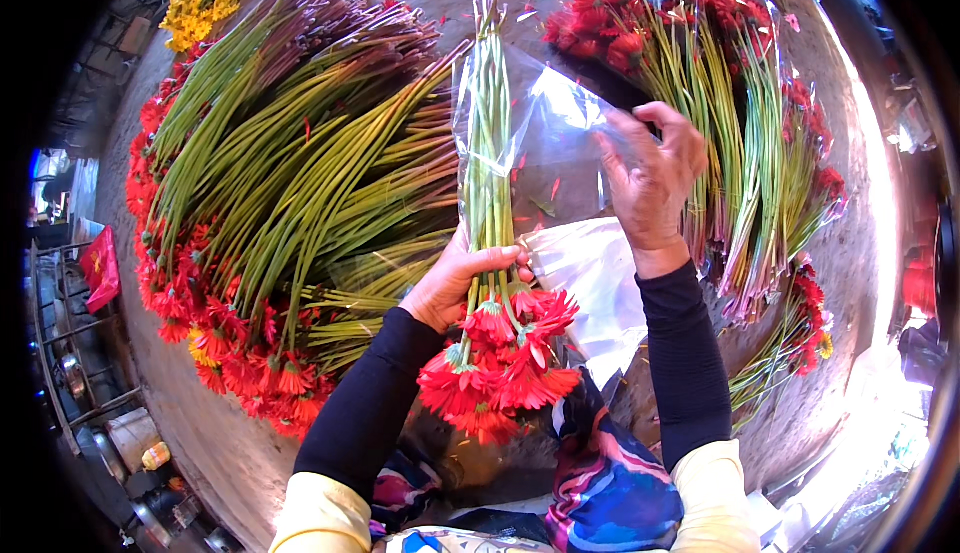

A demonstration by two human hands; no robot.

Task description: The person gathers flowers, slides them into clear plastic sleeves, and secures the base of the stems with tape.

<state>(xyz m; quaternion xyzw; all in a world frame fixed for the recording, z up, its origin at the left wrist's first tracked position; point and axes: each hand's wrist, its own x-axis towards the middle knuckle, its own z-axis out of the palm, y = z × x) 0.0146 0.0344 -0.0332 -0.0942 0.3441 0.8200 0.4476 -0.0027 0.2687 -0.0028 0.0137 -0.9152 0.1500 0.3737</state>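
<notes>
My left hand [466, 278] is wrapped round the green stems of a bunch of red gerbera daisies [497, 363], just above the blooms. The heads point toward me and the stem ends point away. A clear plastic sleeve [560, 103] lies around the upper stems and spreads to the right. At its right edge, my right hand [655, 168] has thumb and fingers bent together on the film. Near my right forearm, more clear plastic sheets [595, 298] lie below the bunch.
Left of me lies a large heap of red gerberas with long stems [300, 173]. Wrapped red bunches [715, 123] are piled at the right. Yellow flowers [200, 3] sit at the far left. A metal rack [75, 353] stands beyond the left edge.
</notes>
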